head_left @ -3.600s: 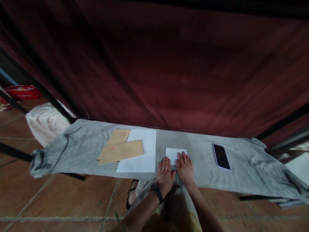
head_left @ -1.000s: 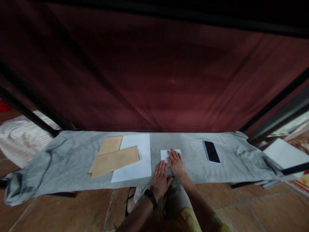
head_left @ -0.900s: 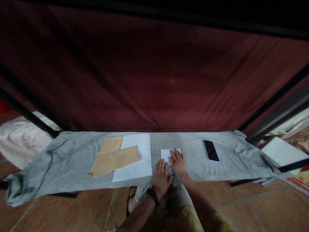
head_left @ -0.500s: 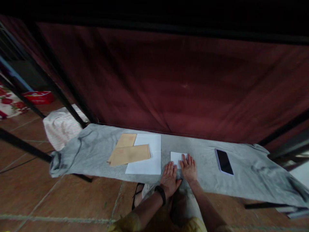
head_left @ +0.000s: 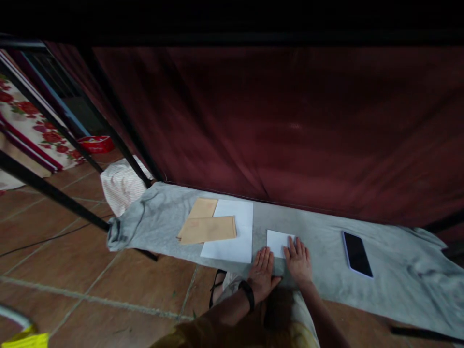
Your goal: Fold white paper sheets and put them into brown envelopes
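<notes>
A small white piece of paper (head_left: 278, 241), which looks folded, lies flat on the grey cloth. My left hand (head_left: 261, 274), with a black band on the wrist, rests at its near left corner with fingers stretched out. On its right edge lies my right hand (head_left: 299, 261), fingers spread flat and partly covering the paper. Neither hand is gripping anything. To the left, brown envelopes (head_left: 208, 229) lie overlapping on larger white sheets (head_left: 232, 249). A phone (head_left: 357, 253) in a pale purple case lies to the right of my right hand.
The grey cloth (head_left: 319, 227) covers a narrow bench in front of a dark red curtain (head_left: 261, 121). Black metal posts (head_left: 54, 191) stand at the left. A striped cloth (head_left: 125, 183) hangs beyond the bench's left end, and a red box (head_left: 96, 144) sits on the tiled floor (head_left: 119, 290).
The camera view has swung left, so everything appears shifted to the right. My right hand shows a little more of the paper's right part; both hands stay flat beside and on it.
</notes>
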Available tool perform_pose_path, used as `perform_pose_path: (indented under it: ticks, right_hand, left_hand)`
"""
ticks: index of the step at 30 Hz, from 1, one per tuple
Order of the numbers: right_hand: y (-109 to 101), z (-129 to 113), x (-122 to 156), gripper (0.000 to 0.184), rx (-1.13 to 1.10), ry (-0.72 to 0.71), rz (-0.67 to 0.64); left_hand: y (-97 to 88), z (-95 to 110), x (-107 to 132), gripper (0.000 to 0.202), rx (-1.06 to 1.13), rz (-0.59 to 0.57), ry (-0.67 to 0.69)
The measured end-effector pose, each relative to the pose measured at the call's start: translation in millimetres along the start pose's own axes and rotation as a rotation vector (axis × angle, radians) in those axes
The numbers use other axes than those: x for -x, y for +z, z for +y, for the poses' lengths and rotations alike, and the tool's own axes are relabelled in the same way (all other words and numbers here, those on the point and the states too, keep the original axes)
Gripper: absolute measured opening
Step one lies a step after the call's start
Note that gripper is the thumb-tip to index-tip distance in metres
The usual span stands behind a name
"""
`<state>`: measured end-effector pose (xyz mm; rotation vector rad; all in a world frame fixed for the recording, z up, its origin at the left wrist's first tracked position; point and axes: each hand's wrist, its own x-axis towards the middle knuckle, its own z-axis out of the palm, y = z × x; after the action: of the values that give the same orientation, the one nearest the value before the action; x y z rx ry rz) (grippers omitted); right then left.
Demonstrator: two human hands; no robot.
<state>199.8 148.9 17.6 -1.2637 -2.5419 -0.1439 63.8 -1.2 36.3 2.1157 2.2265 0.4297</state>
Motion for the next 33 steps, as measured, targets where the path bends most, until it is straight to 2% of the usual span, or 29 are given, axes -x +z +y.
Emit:
perform_pose_path:
  ticks: [3, 6, 9, 11, 13, 16, 19, 21, 25, 29, 33]
  right_hand:
    - [5.8, 10.9, 7.6, 0.058, 0.004, 0.073, -0.026]
    - [9.5, 19.7, 13.3, 0.060, -0.027, 0.075, -0.018]
    - [5.0, 17.5, 8.9, 0.061, -0.058, 0.101, 0.026]
    - [-3.5, 6.0, 0.7, 0.060, -0.086, 0.088, 0.057]
    - [-13.7, -12.7, -8.4, 0.055, -0.140, -0.005, 0.051]
    - [-23.0, -42.6, -19.0, 0.050, -0.225, -0.146, -0.027]
    - [-21.3, -56.2, -22.8, 0.048, -0.246, -0.161, -0.093]
    - [-17.8, -53.1, -21.8, 0.048, -0.226, -0.117, -0.106]
    - [-14.4, -29.7, -17.4, 0.050, -0.152, -0.004, -0.109]
    - [-13.0, -7.7, -12.9, 0.052, -0.098, 0.047, -0.134]
    - [-8.1, -0.2, -6.9, 0.053, -0.060, 0.074, -0.141]
  left_hand:
    - [-4.1, -1.4, 4.4, 0.082, -0.025, -0.027, 0.006]
    - [-8.6, -1.5, 5.6, 0.079, -0.045, -0.050, 0.005]
    - [-7.9, -0.7, 4.5, 0.080, -0.053, -0.046, -0.005]
    - [-4.6, -0.4, 3.5, 0.082, -0.047, -0.037, -0.011]
    - [-0.8, -0.7, 2.8, 0.084, -0.037, -0.029, -0.017]
    - [4.2, -1.8, 1.5, 0.083, -0.027, -0.008, -0.027]
    - [7.3, -3.0, -0.3, 0.082, -0.034, 0.005, -0.017]
    - [7.9, -3.3, -1.2, 0.080, -0.047, 0.005, -0.018]
    - [5.6, -5.1, -3.2, 0.080, -0.066, -0.004, -0.002]
    - [3.5, -9.2, -7.2, 0.078, -0.057, -0.020, 0.027]
    - [-0.1, -7.9, -8.2, 0.072, -0.019, -0.025, 0.000]
